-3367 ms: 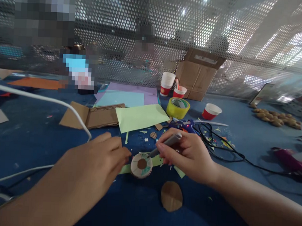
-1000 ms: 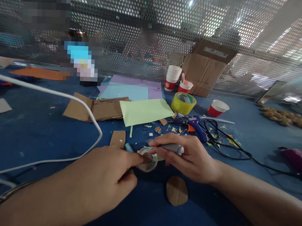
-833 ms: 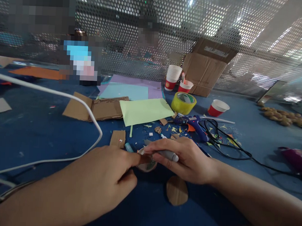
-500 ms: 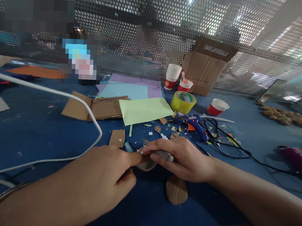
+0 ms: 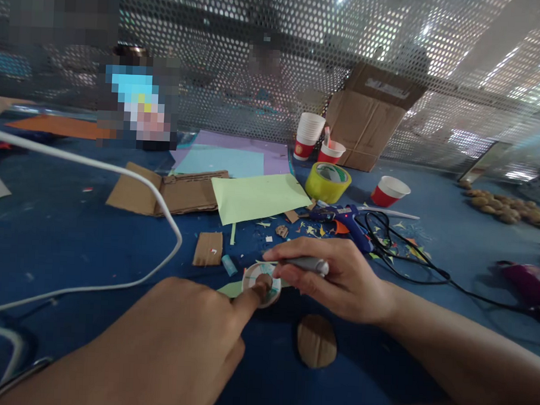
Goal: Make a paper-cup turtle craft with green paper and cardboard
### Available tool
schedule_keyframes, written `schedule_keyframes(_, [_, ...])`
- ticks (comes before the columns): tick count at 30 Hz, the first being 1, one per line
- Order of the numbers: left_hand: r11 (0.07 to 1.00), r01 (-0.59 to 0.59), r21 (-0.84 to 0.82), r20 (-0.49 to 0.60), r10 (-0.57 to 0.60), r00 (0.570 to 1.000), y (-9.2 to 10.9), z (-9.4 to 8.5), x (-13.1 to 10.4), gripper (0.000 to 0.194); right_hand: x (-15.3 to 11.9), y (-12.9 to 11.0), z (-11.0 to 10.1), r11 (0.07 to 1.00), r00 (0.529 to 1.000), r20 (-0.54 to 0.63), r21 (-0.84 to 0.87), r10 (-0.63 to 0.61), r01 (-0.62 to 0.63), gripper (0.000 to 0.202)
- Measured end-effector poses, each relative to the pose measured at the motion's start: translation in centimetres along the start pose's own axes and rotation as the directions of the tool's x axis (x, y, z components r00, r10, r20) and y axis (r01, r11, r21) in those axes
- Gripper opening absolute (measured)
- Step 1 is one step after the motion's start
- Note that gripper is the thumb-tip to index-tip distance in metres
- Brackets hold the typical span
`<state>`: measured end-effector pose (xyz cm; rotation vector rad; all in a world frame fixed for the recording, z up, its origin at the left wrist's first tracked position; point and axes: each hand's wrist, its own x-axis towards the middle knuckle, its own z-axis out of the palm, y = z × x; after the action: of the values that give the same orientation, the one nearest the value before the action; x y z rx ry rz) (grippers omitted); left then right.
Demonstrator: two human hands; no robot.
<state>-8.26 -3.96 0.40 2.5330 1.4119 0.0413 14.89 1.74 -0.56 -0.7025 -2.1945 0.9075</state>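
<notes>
A small white paper cup piece (image 5: 251, 278) with teal marks inside sits on the blue table. The index finger of my left hand (image 5: 193, 330) presses down inside it, the other fingers curled under. My right hand (image 5: 338, 280) pinches a grey-handled tool (image 5: 307, 264) just right of the cup, its thin tip at the cup's far edge. Pale green strips (image 5: 231, 289) show beside the cup. A rounded cardboard piece (image 5: 316, 342) lies nearer, below my right hand. To the left are a cardboard square (image 5: 208, 249) and a small blue roll (image 5: 229, 264).
Ahead lie green paper (image 5: 261, 197), folded cardboard (image 5: 190, 193), yellow tape (image 5: 327, 182) and a blue glue gun (image 5: 350, 221) with a black cable. A white cable (image 5: 154, 188) arches at left. Paper cups (image 5: 309, 135) stand behind. A person is beyond the mesh.
The right hand and tool have moved slightly right and up, uncovering more of the cup. My left index finger now points down inside the cup.
</notes>
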Motion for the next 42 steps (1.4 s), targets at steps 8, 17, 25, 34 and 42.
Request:
schedule_keyframes(8, [0.996,0.011,0.087,0.023,-0.013,1.0,1.3,2.5,-1.0,0.048,-0.2,0.0,0.2,0.985,0.982,-0.08,0.016,0.173,-0.172,0.017])
schedule_keyframes(17, [0.991,0.021,0.129,0.03,-0.025,0.999,1.0,3.6,-1.4,0.056,-0.1,0.3,0.3,0.984,0.981,-0.081,0.003,0.178,-0.179,0.015])
schedule_keyframes(25, [0.969,-0.027,0.246,0.062,0.012,0.998,1.5,3.3,-1.0,0.068,0.1,0.3,0.8,0.98,0.979,-0.068,0.053,0.193,-0.189,0.016])
schedule_keyframes(34, [0.898,-0.198,0.394,0.137,0.156,0.978,3.1,2.2,-0.3,0.065,0.5,0.2,1.2,0.972,0.976,-0.02,0.097,0.219,-0.216,0.016])
schedule_keyframes(42, [0.868,-0.231,0.439,0.109,0.204,0.973,2.8,2.2,-0.2,0.066,0.7,0.2,1.2,0.955,0.971,0.0,0.182,0.238,-0.234,0.021])
